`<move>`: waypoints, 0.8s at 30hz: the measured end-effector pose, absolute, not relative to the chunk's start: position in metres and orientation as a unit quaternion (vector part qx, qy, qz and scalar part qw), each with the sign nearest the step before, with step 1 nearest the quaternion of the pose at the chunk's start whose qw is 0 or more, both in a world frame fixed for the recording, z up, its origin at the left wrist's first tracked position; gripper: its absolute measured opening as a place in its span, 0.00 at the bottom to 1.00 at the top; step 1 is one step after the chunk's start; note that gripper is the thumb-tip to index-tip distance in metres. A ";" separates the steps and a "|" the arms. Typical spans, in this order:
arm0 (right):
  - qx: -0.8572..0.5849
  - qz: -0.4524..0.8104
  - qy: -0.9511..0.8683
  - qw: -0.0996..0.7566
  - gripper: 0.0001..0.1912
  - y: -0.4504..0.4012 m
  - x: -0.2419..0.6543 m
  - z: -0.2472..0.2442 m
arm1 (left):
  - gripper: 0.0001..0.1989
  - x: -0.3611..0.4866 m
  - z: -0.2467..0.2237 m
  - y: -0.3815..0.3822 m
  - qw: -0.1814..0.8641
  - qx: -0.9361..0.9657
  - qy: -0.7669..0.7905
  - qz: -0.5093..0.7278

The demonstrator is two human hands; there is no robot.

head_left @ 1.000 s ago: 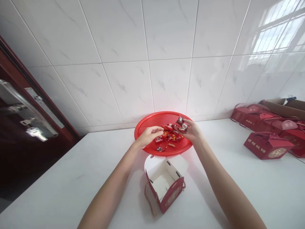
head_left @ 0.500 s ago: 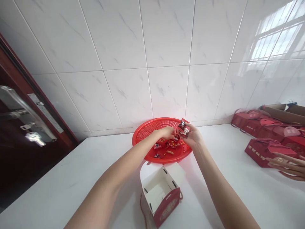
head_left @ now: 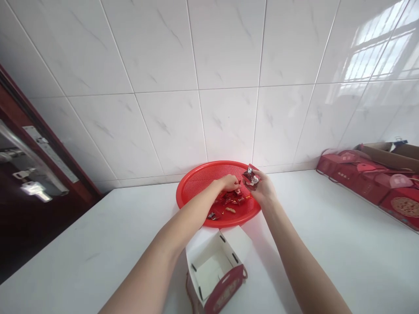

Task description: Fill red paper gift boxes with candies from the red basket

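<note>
A red mesh basket (head_left: 196, 174) stands against the wall with red wrapped candies (head_left: 231, 198) and a peanut (head_left: 230, 210) inside. My left hand (head_left: 229, 183) reaches into it, fingers closed down among the wrappers; what they pinch is too small to make out. At the basket's right rim, my right hand (head_left: 266, 188) is closed around several wrapped candies (head_left: 251, 178) in red and dark wrappers. Just in front of the basket sits an open gift box (head_left: 214, 266), white inside with a red printed front panel; nothing shows inside it.
Red gift boxes (head_left: 356, 174) stand in a row at the right, along the wall, beside an open brown cardboard box (head_left: 389, 155). A dark red door with keys (head_left: 36, 189) in its lock is at the left. White tiles (head_left: 229, 117) back the white table (head_left: 137, 218).
The other person's hand and the red gift box it touched at the right have left the view. My left hand has shifted slightly lower in the basket. My view has turned a little.
</note>
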State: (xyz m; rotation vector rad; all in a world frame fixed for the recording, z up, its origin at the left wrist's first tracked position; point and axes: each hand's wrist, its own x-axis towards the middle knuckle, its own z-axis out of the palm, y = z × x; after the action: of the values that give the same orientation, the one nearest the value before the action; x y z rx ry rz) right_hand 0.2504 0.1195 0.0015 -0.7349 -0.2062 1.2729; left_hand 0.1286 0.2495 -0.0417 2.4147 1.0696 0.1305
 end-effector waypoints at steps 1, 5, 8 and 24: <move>-0.336 0.578 -0.094 0.738 0.09 0.119 0.249 0.001 | 0.13 0.126 -0.043 0.249 0.251 0.880 0.399 0.050; -0.341 0.569 -0.096 0.742 0.09 0.118 0.248 0.002 | 0.08 0.108 -0.049 0.236 0.263 0.864 0.424 0.063; -0.346 0.563 -0.095 0.744 0.09 0.117 0.247 0.003 | 0.09 0.087 -0.056 0.216 0.268 0.856 0.435 0.080; -0.356 0.542 -0.105 0.754 0.08 0.116 0.243 0.001 | 0.27 0.014 -0.059 0.123 0.255 0.861 0.424 0.115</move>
State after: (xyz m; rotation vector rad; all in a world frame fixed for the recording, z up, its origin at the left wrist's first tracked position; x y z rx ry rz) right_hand 0.2434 0.1165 0.0014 -0.7761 -0.2291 1.1832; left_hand 0.0136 0.1228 -0.0590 2.3384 1.1528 0.3136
